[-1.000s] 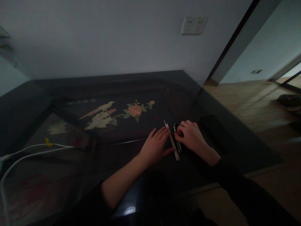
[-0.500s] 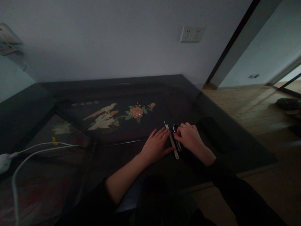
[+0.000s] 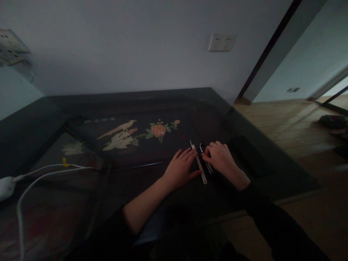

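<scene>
**Two hands at a pale tool on the dark glass surface**

The person sits close to a dark glass surface [image 3: 244,152] with a bird-and-flower inlay [image 3: 127,132] showing beneath it. Both hands lie near the middle, slightly to the right.

The left hand [image 3: 181,168] rests flat, palm down, fingers spread a little and pointing away from the person. It grips nothing; its fingertips and thumb touch or nearly touch the left edge of a slim pale tool [image 3: 199,164]. That tool lies on the surface between the two hands, running from near the person up and away, with a small notched end at the far tip.

The right hand [image 3: 221,159] is curled, its fingers bent over a small dark tool with a bright metal part [image 3: 203,148] that lies just right of the pale one. Thin metal pieces stick out under the hand toward the person. The fingers press on it or pinch it; in this dim light I cannot tell which.

A dark sleeve covers the right arm, while the left forearm is bare.

Well to the left, a white cable [image 3: 43,174] loops across the surface with a yellow tie [image 3: 64,162] on it. A double wall socket [image 3: 222,42] sits on the wall behind. Wooden floor [image 3: 293,127] shows off to the right.
</scene>
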`<action>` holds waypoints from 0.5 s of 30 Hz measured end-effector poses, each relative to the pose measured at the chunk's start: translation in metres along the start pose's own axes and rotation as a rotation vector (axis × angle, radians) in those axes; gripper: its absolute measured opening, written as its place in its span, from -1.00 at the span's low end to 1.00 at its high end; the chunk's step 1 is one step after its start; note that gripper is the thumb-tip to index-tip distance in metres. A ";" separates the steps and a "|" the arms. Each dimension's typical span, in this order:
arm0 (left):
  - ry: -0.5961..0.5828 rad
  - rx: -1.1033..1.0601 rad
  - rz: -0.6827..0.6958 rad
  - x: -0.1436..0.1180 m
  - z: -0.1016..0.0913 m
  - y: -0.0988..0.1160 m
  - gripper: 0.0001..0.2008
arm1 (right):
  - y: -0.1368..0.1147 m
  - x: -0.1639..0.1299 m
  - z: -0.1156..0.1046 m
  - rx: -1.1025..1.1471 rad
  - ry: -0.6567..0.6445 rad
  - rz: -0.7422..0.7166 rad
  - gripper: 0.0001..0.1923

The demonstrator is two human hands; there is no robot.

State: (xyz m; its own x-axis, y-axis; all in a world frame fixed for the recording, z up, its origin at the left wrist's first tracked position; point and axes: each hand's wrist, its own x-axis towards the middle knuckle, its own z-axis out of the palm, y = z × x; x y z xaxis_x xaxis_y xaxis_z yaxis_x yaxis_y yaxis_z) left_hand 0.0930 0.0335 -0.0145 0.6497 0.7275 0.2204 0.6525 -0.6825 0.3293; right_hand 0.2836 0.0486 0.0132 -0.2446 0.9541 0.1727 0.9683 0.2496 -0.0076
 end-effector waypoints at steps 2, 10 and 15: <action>0.009 -0.008 -0.003 0.000 0.000 0.000 -0.40 | 0.001 -0.001 0.000 0.024 0.024 0.011 -0.73; 0.115 -0.051 0.008 -0.008 -0.024 -0.001 -0.67 | 0.001 -0.001 -0.021 0.256 0.196 0.030 -0.72; 0.169 -0.117 -0.018 -0.043 -0.056 -0.005 -0.89 | -0.034 0.001 -0.035 0.516 0.194 -0.239 -0.67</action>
State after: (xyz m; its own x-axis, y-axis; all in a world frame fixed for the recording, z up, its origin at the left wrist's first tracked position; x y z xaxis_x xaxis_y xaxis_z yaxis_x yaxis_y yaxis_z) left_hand 0.0396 0.0101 0.0261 0.5575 0.7474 0.3615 0.6072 -0.6640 0.4363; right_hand 0.2525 0.0352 0.0476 -0.3916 0.8265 0.4045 0.7265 0.5475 -0.4153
